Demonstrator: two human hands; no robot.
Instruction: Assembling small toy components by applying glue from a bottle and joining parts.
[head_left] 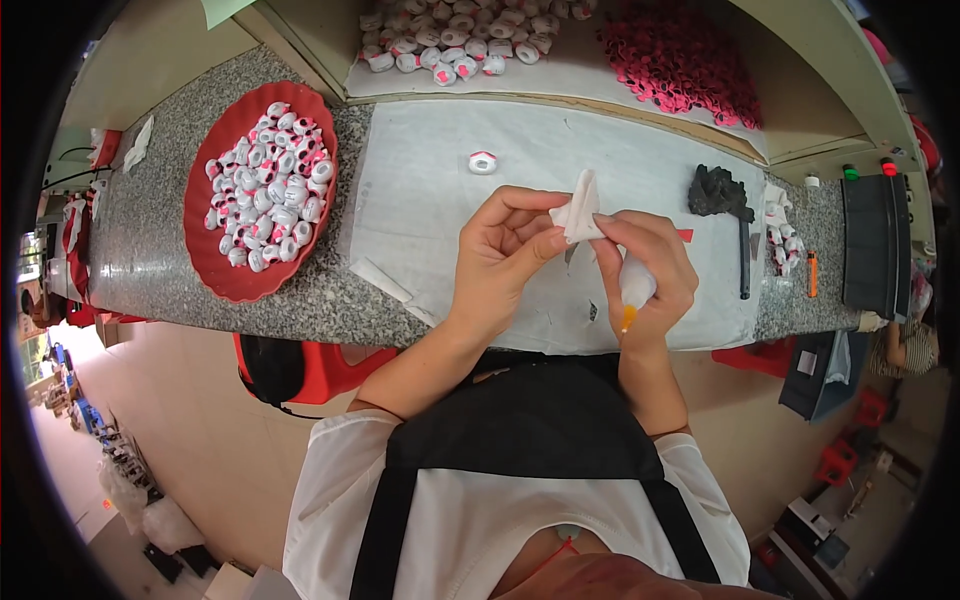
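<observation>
Between the fingertips of my left hand [500, 250] and my right hand [655, 265], a small white piece [580, 212] is held up; it looks like folded cloth or paper and rises to a point. My left thumb and fingers pinch its left side. The right thumb and forefinger touch its right side, while a white squeeze bottle [638, 278] with an orange tip pointing toward me rests in that hand's grip. Beyond my hands, a white ring-shaped piece [482, 162] with a pink edge lies on the white work sheet [420, 220].
A red scalloped dish [198, 245] full of white and pink pieces stands at left. The shelf ahead bears more white pieces [455, 40] and a pink heap [685, 65]. At right are a black crumpled lump [718, 190], a black stick [745, 262], an orange marker [812, 274] and a black bin [875, 245].
</observation>
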